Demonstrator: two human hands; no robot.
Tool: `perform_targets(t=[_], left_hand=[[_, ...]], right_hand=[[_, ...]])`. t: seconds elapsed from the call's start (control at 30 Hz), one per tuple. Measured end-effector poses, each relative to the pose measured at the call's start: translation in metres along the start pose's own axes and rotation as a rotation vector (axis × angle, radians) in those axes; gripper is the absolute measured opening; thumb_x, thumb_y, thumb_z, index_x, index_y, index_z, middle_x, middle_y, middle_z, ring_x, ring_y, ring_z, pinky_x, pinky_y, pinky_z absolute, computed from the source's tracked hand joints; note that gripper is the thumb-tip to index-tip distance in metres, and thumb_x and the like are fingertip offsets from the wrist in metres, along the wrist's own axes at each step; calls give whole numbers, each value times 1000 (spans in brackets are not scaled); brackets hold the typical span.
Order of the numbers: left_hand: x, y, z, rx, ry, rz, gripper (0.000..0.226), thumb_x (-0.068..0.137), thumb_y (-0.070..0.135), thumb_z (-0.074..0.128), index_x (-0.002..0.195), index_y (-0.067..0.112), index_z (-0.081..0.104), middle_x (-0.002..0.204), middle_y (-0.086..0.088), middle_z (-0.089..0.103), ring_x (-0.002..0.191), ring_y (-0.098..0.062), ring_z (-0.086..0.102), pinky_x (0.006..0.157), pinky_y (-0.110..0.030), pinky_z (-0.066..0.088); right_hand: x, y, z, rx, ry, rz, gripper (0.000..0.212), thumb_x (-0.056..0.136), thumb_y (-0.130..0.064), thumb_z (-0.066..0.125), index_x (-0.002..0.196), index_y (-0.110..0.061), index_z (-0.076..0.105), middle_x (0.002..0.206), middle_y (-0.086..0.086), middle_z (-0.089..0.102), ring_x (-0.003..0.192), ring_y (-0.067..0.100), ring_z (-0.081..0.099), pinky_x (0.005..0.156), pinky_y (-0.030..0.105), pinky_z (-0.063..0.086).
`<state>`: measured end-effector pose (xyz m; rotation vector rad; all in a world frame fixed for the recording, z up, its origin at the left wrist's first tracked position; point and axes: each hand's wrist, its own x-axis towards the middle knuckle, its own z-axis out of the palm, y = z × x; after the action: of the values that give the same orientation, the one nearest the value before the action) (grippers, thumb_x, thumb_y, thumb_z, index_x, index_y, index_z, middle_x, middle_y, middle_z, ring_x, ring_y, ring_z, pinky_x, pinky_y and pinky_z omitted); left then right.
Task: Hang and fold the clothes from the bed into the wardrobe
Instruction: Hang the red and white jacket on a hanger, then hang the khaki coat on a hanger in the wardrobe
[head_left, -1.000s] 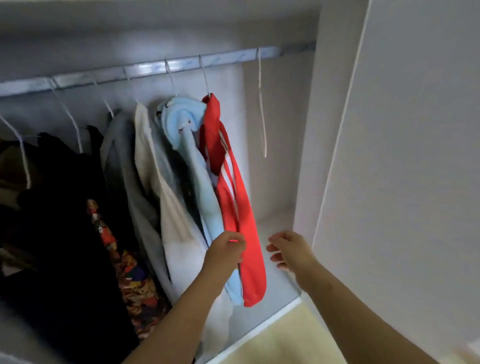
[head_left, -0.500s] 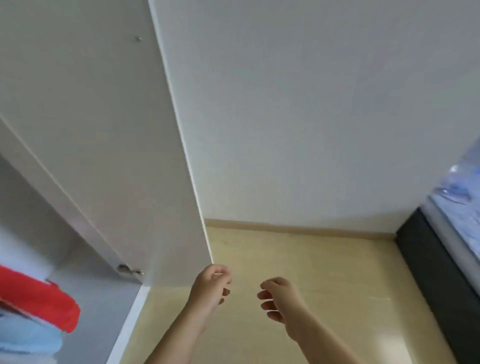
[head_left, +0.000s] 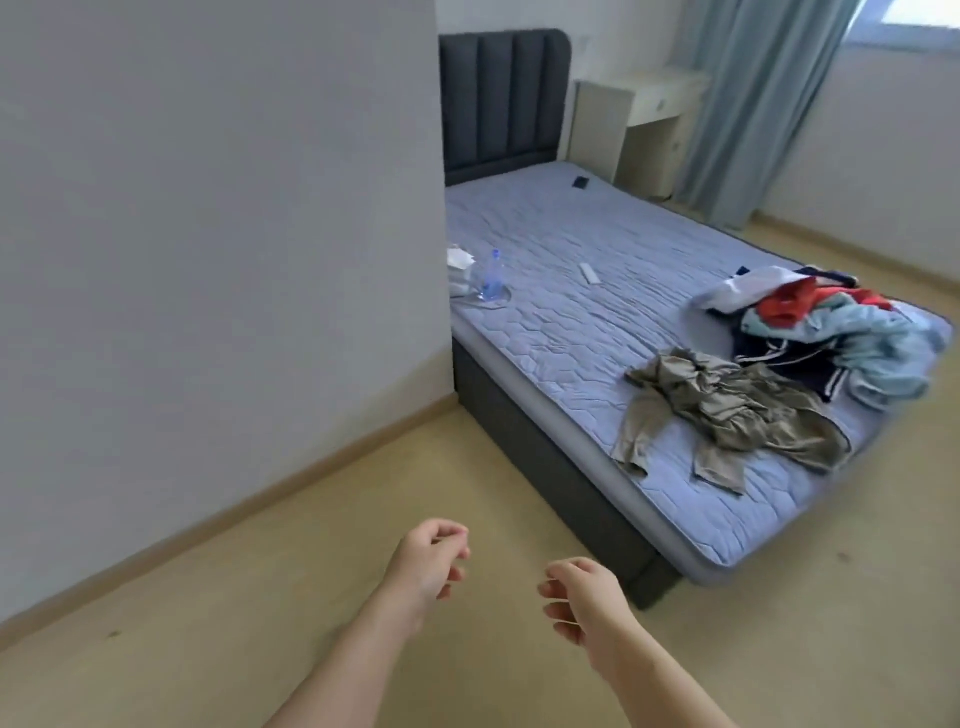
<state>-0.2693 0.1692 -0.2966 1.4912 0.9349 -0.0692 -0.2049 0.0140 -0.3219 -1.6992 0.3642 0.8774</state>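
Note:
A bed (head_left: 566, 332) with a blue quilted mattress fills the right half of the view. Near its foot lies a crumpled olive-green garment (head_left: 727, 410). Behind it is a heap of clothes (head_left: 831, 322) in red, white, light blue and dark navy. My left hand (head_left: 428, 564) and my right hand (head_left: 587, 597) hang over the floor in front of the bed, well short of the clothes. Both have loosely curled fingers and hold nothing. The wardrobe is out of view.
A plastic water bottle (head_left: 492, 278), white paper (head_left: 460, 262), a remote (head_left: 590, 273) and a small dark object (head_left: 581, 182) lie on the mattress. A white wall (head_left: 208, 260) stands at left. A pale desk (head_left: 639, 119) and a blue curtain (head_left: 753, 104) stand behind the bed.
The view has swung right from the wardrobe's hanging clothes, past its door, to the bed. My left hand has left the light blue garment; both hands stay empty.

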Motion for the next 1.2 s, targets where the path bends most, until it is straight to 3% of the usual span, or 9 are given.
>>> perform_targets(t=[0.23,0.5,0.7,0.93,1.07,1.2], left_hand=[[87,73,122,102,-191,36,13,93,12,49,85,16,58,76,1,59,52,-9,49,50,-18,36],[203,201,282,219,-416,95,17,95,14,47,81,18,55,74,-1,58,54,-11,48,50,-19,38],[257,241,376,290,-508,70,14,94,13,47,83,17,54,72,-2,57,52,-12,46,48,-20,33],[329,244,479,244,-396,-58,19,94,11,47,78,18,54,73,-1,57,50,-11,45,49,-20,33],[365,240,543,195,-205,-183,22,93,9,47,75,19,52,70,-1,55,49,-11,44,43,-18,31],[392,238,606,117,-60,-310,24,94,9,45,72,18,49,66,-1,52,33,-2,43,36,-13,30]], right_hand=[[77,-49,-104,210,150,63,12,88,-5,50,77,-9,53,56,4,54,35,11,40,44,15,29],[169,-164,-225,350,327,52,11,93,-6,48,85,-5,56,67,10,55,49,16,43,45,20,31],[226,-193,-296,426,380,106,11,92,-7,49,82,-8,55,64,8,56,49,16,44,45,20,32],[331,-205,-381,373,314,237,19,91,-3,47,74,-10,51,56,4,51,37,10,36,41,15,25],[408,-229,-441,181,198,276,27,90,1,43,66,-13,43,50,0,41,35,10,32,40,14,23],[476,-255,-492,14,103,262,23,87,0,45,69,-13,44,55,3,43,39,12,34,38,14,24]])
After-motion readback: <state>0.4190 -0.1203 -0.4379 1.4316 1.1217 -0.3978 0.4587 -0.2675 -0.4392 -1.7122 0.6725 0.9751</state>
